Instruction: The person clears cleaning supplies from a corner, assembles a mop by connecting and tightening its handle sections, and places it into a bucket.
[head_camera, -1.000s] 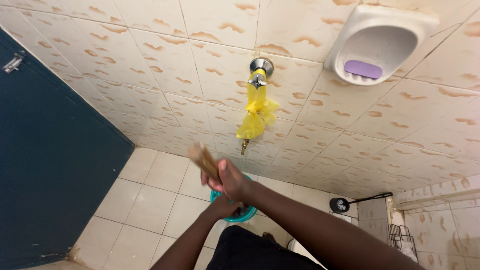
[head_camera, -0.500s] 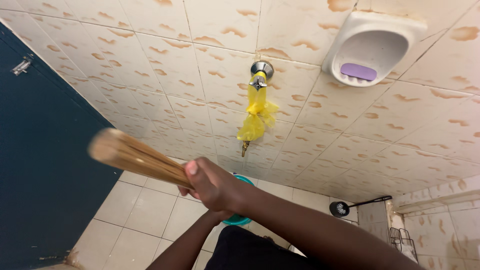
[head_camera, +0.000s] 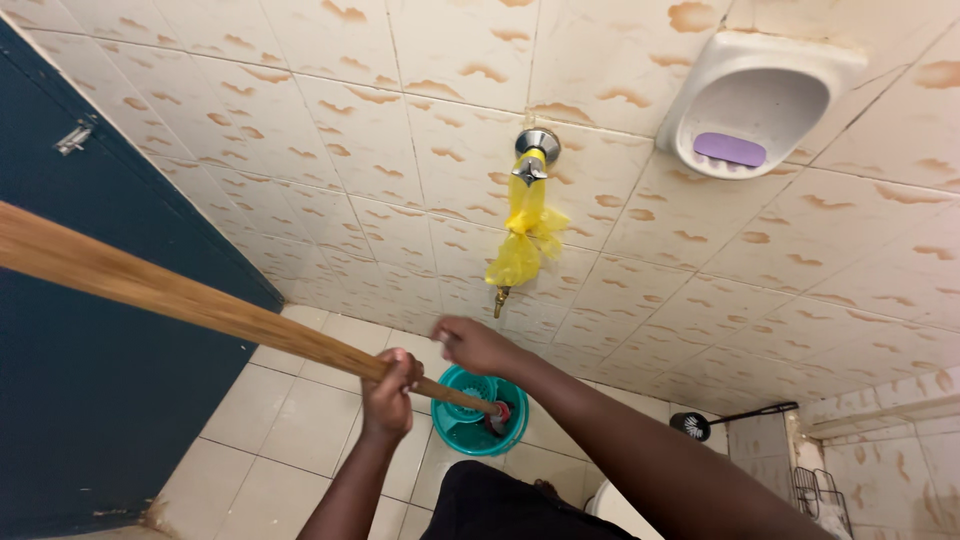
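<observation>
One wooden mop handle (head_camera: 180, 295) slants from upper left down to its lower end in one teal bucket (head_camera: 470, 425) on the pale tiled floor (head_camera: 300, 400), left hand (head_camera: 388, 385) clamped round it, right hand (head_camera: 475, 345) loose above, beside a blue door (head_camera: 90, 380).

Bare forearms, no sleeves; a black garment (head_camera: 500, 505) covers the lower body.
</observation>
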